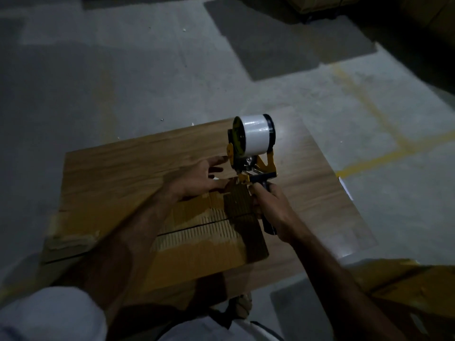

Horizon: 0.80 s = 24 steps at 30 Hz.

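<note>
Now the right hand (pixel 273 207) grips the tape gun (pixel 253 153) by its handle. Spread flat with straight fingers, the left hand (pixel 199 178) presses the cardboard box (pixel 197 247).

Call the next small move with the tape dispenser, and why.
Probably draw the tape dispenser toward the body across the open seam of the cardboard box: the right hand grips its handle, its nose sits at the far edge, and the left hand lies flat beside it.

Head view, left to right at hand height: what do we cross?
left hand → tape dispenser → yellow floor line
</note>
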Each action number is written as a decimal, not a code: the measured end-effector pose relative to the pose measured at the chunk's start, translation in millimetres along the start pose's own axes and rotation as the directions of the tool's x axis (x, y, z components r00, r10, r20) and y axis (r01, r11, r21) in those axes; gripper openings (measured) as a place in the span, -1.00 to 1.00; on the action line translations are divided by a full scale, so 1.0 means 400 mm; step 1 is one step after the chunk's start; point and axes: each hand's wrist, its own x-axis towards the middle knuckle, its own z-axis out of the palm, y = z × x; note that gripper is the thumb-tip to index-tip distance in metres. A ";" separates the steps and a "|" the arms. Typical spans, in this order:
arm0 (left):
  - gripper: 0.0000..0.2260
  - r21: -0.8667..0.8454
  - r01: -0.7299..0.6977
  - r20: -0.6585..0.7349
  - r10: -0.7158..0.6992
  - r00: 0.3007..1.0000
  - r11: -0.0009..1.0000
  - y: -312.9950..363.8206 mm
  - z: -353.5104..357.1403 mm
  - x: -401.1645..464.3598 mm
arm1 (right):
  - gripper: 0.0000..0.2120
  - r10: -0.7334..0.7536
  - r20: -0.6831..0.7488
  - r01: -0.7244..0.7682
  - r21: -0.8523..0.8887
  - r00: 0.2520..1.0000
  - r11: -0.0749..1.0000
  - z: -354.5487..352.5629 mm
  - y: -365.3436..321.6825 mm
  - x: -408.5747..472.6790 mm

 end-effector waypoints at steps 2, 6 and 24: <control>-0.33 0.028 -0.026 0.061 0.024 0.998 0.999 -0.001 -0.003 0.001 | -0.77 0.033 -0.028 -0.033 0.000 0.999 0.999 0.010 0.016 -0.012; -0.61 -0.049 -0.021 0.126 0.027 0.992 0.999 0.002 -0.005 0.003 | -0.78 0.040 -0.074 -0.042 -0.024 0.996 0.999 0.028 0.034 -0.033; -0.84 0.000 0.093 0.163 -0.092 0.982 0.996 0.007 0.019 0.013 | -0.80 0.043 -0.106 -0.051 -0.073 0.993 0.996 0.025 0.041 -0.054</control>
